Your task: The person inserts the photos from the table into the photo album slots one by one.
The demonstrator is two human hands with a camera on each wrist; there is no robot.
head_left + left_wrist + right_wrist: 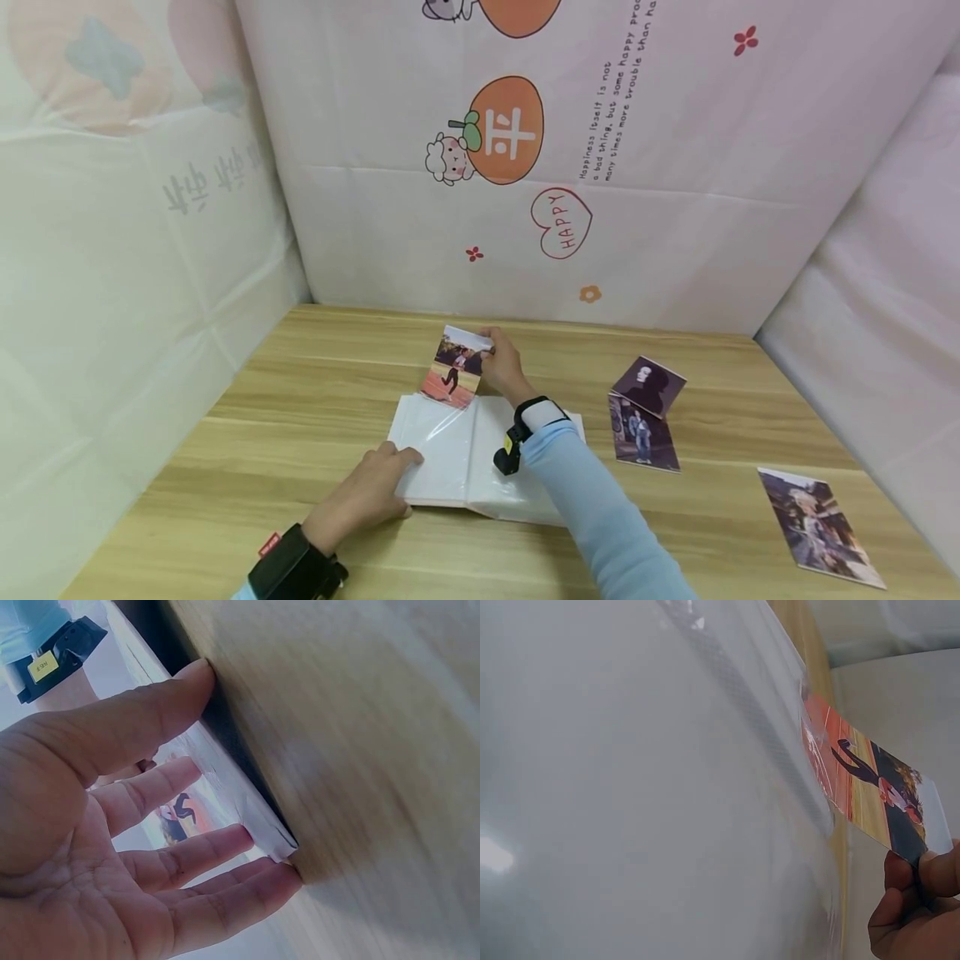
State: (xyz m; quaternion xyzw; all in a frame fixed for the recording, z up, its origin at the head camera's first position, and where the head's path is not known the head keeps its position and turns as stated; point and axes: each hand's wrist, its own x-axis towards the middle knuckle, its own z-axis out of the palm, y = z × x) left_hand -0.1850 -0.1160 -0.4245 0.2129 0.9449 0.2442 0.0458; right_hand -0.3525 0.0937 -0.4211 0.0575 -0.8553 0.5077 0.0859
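Note:
A photo album lies spread on the table, its white pages under glossy clear plastic. My right hand pinches a photo of a running figure by its upper right corner. In the right wrist view, the fingers hold the photo's pale end, while its reddish end sits under clear plastic at the page's far edge. My left hand rests at the album's near left corner. Its thumb and fingers are spread along the album's edge in the left wrist view, without curling round it.
To the right of the album, a dark photo overlaps another photo. A further photo lies near the table's right edge. White printed cloth hangs behind the wooden table and on both sides.

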